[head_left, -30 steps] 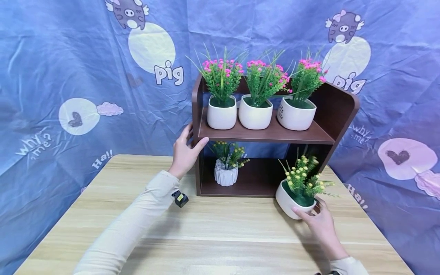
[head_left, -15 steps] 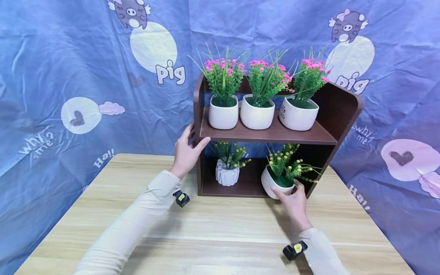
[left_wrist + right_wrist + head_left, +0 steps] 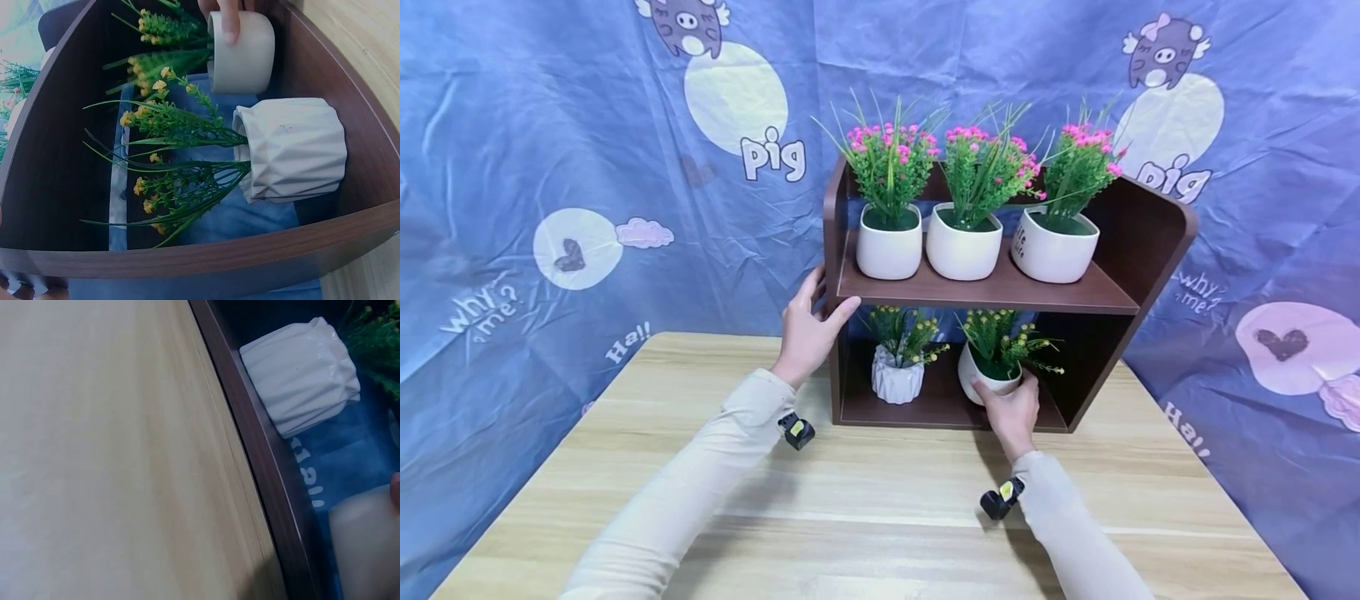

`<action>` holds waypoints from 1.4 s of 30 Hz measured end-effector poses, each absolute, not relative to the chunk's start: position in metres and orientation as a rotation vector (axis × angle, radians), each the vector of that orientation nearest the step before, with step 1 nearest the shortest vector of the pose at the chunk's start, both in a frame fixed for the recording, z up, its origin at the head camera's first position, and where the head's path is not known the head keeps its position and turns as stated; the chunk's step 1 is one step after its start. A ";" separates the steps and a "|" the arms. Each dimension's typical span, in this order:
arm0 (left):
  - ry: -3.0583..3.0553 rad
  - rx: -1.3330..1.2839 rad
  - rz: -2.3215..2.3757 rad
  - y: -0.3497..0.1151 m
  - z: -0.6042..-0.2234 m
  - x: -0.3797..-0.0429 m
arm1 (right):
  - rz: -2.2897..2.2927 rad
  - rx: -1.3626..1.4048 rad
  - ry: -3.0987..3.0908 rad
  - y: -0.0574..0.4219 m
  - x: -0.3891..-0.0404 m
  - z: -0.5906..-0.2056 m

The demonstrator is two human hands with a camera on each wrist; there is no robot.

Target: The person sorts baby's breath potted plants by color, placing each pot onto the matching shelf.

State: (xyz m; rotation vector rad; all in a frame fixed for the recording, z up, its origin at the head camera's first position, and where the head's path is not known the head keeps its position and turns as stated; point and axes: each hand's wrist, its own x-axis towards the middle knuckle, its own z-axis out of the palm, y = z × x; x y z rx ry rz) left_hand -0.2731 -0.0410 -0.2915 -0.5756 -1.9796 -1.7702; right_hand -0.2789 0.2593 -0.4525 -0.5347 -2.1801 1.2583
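Note:
My right hand (image 3: pixel 1012 410) grips the rim of a smooth white potted plant with yellow flowers (image 3: pixel 976 377), thumb on the near side. The pot is tilted, inside the lower compartment of a dark brown two-tier shelf (image 3: pixel 985 297). In the left wrist view, a finger of this hand lies over the white pot (image 3: pixel 250 59). My left hand (image 3: pixel 807 337) holds the shelf's left side panel, its thumb on the front edge and its other fingers partly hidden behind. A faceted white pot with yellow flowers (image 3: pixel 897 383) stands to the left in the same compartment.
Three white pots with pink flowers, the left (image 3: pixel 889 248), middle (image 3: pixel 964 250) and right (image 3: pixel 1055 250), stand on the upper tier. The shelf stands on a wooden table (image 3: pixel 880 508) before a blue printed cloth (image 3: pixel 550 125).
My right hand has carried the smooth pot from in front of the shelf's right side, leftward and back into the lower compartment. My left hand has stayed on the side panel.

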 end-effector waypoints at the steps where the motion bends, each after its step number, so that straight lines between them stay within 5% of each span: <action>1: -1.978 -0.580 -1.770 -0.041 -0.291 -0.273 | 1.247 -0.544 -2.181 0.258 -0.282 -0.453; 42: -1.958 -0.589 -1.764 -0.041 -0.324 -0.300 | 1.205 -0.543 -2.263 0.259 -0.282 -0.463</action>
